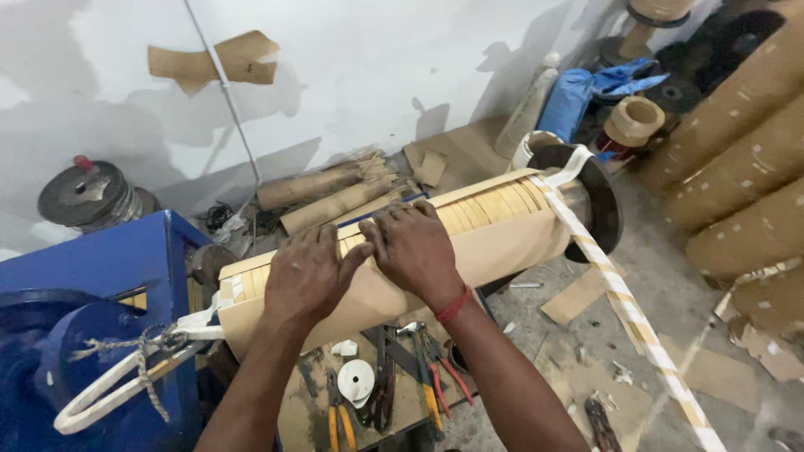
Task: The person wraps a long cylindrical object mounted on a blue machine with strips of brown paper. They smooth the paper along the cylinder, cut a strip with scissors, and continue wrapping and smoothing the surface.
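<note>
A long coil wrapped in tan paper lies on its side across the middle of the view, mounted on a blue machine at its left end, with a dark round flange at its right end. Both hands press flat on top of the coil, side by side and touching. The left hand and the right hand have their fingers spread open and laid down on the paper, gripping nothing. A red band circles the right wrist. A striped white and tan tape runs from the coil's right end down toward the lower right corner. A thick white loop bound with string hangs at the left end. Below the coil, a low worktop carries pliers with yellow grips, scissors and a small white tape roll. Cardboard scraps litter the floor. Large brown paper rolls are stacked at the right. A white wall stands behind.
</note>
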